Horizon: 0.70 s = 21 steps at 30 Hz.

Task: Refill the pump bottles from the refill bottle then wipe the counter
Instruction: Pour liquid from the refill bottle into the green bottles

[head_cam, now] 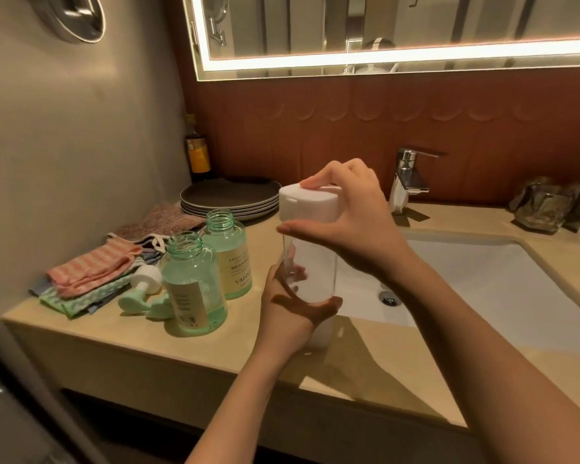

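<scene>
- The surface [215, 349] is seemingly not yet wiped; cloths [87, 272] lie at its left.
- The refill bottle [310, 262] is held upright above it, left hand [288, 306] fingers wrapped round the body, right hand [352, 222] fingers clamped on the cap.
- The pump bottles [195, 286] stand open, so refilling is probably unfinished.

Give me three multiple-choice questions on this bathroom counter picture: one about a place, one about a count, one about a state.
1. Where is the clear plastic refill bottle with the white cap?
A in the sink basin; B held in both hands; C on the plates.
2. How many translucent green pump bottles stand on the beige counter?
A one; B two; C four.
3. The green bottles' necks are:
A open, pumps off; B fitted with pumps; C covered by cloth.

Answers:
1 B: the left hand grips its body and the right hand grips its cap.
2 B: one stands in front, one behind.
3 A: both threaded necks are bare, and the white-and-green pump heads lie on the counter.
</scene>
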Motion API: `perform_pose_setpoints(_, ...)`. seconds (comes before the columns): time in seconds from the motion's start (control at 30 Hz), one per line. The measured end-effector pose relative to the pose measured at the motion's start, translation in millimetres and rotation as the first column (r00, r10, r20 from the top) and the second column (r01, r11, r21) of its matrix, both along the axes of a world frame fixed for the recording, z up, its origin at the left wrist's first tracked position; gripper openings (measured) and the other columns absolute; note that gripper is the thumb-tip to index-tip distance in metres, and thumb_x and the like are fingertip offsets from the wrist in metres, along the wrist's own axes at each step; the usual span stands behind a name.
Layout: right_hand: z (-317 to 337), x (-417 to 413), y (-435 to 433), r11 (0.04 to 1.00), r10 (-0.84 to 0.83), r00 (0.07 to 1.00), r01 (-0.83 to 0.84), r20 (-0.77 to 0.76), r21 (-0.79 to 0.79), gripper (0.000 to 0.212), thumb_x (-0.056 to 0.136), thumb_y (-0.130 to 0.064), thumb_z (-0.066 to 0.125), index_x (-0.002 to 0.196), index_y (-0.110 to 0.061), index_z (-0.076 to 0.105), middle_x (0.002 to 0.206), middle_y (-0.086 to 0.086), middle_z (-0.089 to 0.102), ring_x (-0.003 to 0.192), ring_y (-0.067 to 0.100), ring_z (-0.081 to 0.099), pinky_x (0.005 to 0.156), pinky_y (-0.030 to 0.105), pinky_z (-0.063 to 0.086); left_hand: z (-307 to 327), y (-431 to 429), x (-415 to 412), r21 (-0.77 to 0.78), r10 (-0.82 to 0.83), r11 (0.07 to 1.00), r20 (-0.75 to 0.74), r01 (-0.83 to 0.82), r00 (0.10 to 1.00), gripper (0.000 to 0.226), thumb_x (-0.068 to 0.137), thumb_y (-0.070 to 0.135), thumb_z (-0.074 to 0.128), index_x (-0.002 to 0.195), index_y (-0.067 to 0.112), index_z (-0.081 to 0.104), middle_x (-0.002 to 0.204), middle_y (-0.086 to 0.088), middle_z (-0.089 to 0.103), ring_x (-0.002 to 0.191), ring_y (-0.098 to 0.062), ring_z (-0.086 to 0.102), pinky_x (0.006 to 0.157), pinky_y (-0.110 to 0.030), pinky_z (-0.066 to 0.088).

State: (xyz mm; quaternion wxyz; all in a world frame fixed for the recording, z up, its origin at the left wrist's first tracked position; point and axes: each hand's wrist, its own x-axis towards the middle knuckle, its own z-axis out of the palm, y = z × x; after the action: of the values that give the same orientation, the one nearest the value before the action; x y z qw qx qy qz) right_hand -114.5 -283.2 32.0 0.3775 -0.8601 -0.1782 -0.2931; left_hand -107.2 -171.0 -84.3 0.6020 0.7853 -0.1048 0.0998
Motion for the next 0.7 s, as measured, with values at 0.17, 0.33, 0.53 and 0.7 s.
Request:
perform_pose_setpoints(0.17, -8, -10, 10, 0.990, 0.129, 0.991, -0.126, -0.042, 0.065, 0.033, 0.087, -0.047, 0.058, 0.115, -0.032, 0.048, 0.138, -0.004, 0.037, 0.125, 0.010, 0.034, 0.086, 0.017, 0.042, 2, -1, 1, -0.018, 0.031, 0.999, -0.034, -0.032, 0.999, 0.091, 0.064, 0.021, 0.085, 0.141, 0.022, 0.037, 0.122, 0.003, 0.054, 0.115, -0.015, 0.052, 0.094, -0.027, 0.043)
perform_pose_setpoints(0.33, -4, -10, -7, 0.957, 0.218, 0.972, -0.196, -0.085, 0.212, 0.041, 0.082, -0.035, 0.067, 0.121, -0.024, 0.060, 0.135, -0.006, 0.049, 0.118, 0.009, 0.048, 0.080, 0.016, 0.052, 2, -2, -2, 0.008, 0.007, 1.000, -0.010, -0.007, 1.000, 0.098, 0.066, 0.020, 0.084, 0.146, 0.027, 0.027, 0.119, 0.007, 0.049, 0.110, -0.009, 0.049, 0.091, -0.022, 0.041)
perform_pose_setpoints(0.53, -2, -8, -2, 0.944, 0.191, 0.979, -0.165, -0.066, 0.286, 0.052, 0.060, -0.051, 0.073, 0.106, -0.030, 0.061, 0.116, -0.005, 0.054, 0.105, 0.010, 0.055, 0.075, 0.017, 0.055, 1, -2, 2, 0.026, 0.005, 1.000, -0.010, -0.005, 1.000, 0.101, 0.064, 0.024, 0.085, 0.145, 0.029, 0.025, 0.119, 0.009, 0.048, 0.109, -0.006, 0.048, 0.088, -0.019, 0.039)
perform_pose_setpoints(0.7, 0, -8, -3, 0.966, 0.143, 0.989, -0.128, -0.050, 0.223, 0.039, 0.069, -0.039, 0.076, 0.104, -0.031, 0.061, 0.113, -0.006, 0.057, 0.101, 0.010, 0.057, 0.073, 0.018, 0.056, -1, -3, 3, 0.040, 0.007, 0.999, 0.033, -0.009, 0.999, 0.100, 0.064, 0.022, 0.085, 0.146, 0.026, 0.026, 0.117, 0.008, 0.048, 0.109, -0.006, 0.051, 0.087, -0.016, 0.041)
